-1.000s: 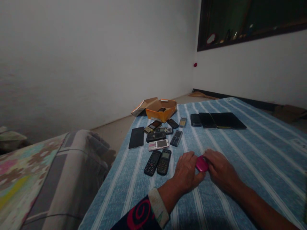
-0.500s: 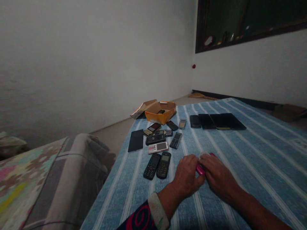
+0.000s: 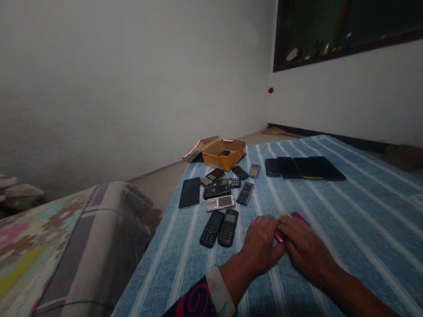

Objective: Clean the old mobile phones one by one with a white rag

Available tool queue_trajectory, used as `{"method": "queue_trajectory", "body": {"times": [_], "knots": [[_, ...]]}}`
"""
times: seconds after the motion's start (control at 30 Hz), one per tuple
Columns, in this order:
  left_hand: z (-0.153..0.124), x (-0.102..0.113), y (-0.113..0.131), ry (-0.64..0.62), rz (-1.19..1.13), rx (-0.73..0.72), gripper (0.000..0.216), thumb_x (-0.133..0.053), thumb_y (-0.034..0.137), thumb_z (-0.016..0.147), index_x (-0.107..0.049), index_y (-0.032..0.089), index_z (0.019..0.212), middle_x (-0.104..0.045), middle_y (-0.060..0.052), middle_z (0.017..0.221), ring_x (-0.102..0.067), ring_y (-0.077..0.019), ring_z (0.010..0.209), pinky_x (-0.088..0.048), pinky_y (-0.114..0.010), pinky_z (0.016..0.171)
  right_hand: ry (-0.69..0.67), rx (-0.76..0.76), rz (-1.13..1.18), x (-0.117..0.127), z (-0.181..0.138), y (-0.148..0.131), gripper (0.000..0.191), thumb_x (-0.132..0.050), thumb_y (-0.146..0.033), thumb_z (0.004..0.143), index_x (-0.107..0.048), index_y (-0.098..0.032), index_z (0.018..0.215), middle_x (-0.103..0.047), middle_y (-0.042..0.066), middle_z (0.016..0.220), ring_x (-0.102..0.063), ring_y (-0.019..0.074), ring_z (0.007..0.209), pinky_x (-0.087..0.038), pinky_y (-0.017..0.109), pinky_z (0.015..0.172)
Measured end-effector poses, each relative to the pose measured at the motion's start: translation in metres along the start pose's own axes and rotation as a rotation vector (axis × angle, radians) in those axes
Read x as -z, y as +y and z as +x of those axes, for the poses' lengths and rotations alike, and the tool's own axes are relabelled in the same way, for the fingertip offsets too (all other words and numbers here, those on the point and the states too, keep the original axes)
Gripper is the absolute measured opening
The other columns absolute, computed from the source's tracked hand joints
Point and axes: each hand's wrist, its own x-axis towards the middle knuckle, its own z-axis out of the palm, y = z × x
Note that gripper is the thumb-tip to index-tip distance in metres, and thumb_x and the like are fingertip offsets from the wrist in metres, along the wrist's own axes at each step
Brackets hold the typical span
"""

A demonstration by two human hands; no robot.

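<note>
My left hand [image 3: 261,243] and my right hand [image 3: 302,246] meet over a small pink phone [image 3: 299,216] on the blue striped cloth [image 3: 363,220]. Both hands have fingers curled round the phone, which is mostly hidden. Only its far edge and a sliver between the hands show. Two black keypad phones [image 3: 220,228] lie just left of my left hand. A pink-and-white phone [image 3: 220,203] lies beyond them.
Several more keypad phones [image 3: 228,185] and a black flat phone [image 3: 189,192] lie farther back. An open orange box [image 3: 224,154] holds another phone. A row of dark smartphones [image 3: 304,167] lies at the back right. A folded patterned blanket [image 3: 76,246] is at the left.
My right hand has slid over the pink phone and now covers most of it. The left hand stays against the phone's near side.
</note>
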Motion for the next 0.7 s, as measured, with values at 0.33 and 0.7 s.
{"method": "queue_trajectory", "body": {"times": [0.33, 0.7], "knots": [[-0.001, 0.000, -0.001, -0.017, 0.040, -0.024, 0.027, -0.062, 0.029, 0.080, -0.054, 0.018, 0.102, -0.060, -0.008, 0.097, -0.055, -0.0255, 0.091, -0.047, -0.040, 0.082, -0.028, -0.078, -0.050, 0.002, 0.000, 0.019, 0.031, -0.043, -0.013, 0.087, -0.062, -0.015, 0.110, -0.067, 0.015, 0.115, -0.060, 0.0300, 0.114, -0.048, 0.052, 0.096], [-0.001, 0.000, -0.002, -0.009, 0.000, -0.037, 0.023, -0.060, 0.029, 0.084, -0.056, 0.018, 0.104, -0.062, -0.008, 0.098, -0.057, -0.0250, 0.093, -0.047, -0.041, 0.085, 0.002, -0.032, -0.010, 0.000, 0.000, 0.004, 0.041, -0.042, -0.007, 0.081, -0.061, -0.018, 0.115, -0.066, 0.012, 0.121, -0.057, 0.0270, 0.120, -0.043, 0.054, 0.104]]}}
